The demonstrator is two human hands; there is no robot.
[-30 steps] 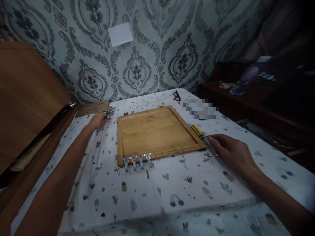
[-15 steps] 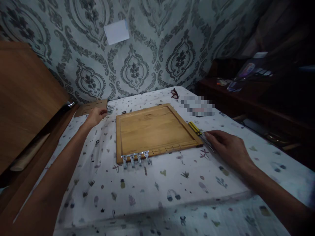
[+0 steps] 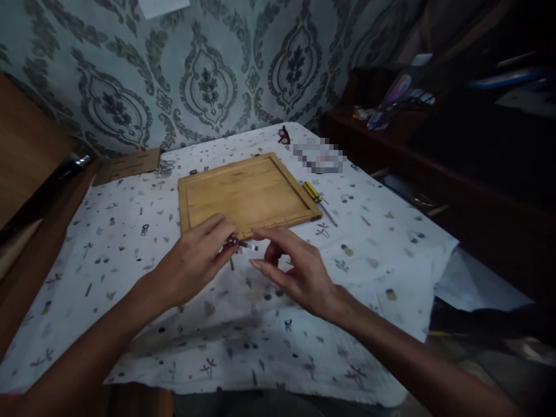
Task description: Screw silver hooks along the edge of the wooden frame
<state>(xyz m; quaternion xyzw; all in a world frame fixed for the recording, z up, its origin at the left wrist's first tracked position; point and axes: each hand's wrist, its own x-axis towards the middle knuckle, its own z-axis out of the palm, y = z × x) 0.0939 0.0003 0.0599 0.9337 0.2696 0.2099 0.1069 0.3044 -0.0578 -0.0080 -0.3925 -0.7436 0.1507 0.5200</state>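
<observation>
My left hand [image 3: 197,255] is closed, pinching a small shiny metal fitting [image 3: 248,246] whose exact kind I cannot make out. The fitting's free end points toward my right hand [image 3: 299,269], which is open with thumb and forefinger apart, just beside it. Both hands are above the near edge of a framed wooden panel [image 3: 247,188] with small holes along that edge. My left hand hides the panel's near left corner. A screwdriver [image 3: 320,202] with a yellow and black handle lies along the panel's right side.
A piece of cardboard [image 3: 128,166] and a small pile of metal pieces [image 3: 165,168] lie at the back left of the patterned tablecloth [image 3: 143,217]. Glasses [image 3: 284,135] sit at the back. Wooden furniture [image 3: 30,150] borders the left; a bottle [image 3: 393,95] stands right.
My left hand has come from the metal pile to the panel's near edge with the fitting. My right hand has left the screwdriver and moved in beside it. The view has shifted.
</observation>
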